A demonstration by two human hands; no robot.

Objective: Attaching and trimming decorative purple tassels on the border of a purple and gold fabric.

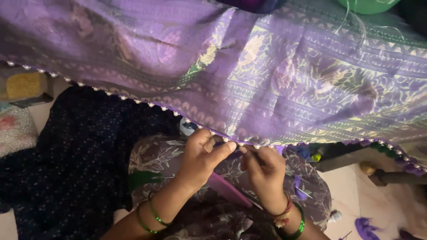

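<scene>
Woven purple cloth (267,84) with a silky sheen and patterned brocade; small glossy white beads (147,104) along its hem; shiny green bangles (153,215); matt dark dotted fabric (75,155).

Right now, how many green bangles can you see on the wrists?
3: two thin green bangles sit apart on the left forearm, and one green bangle is on the right wrist beside a red thread band. Others may be hidden.
</scene>
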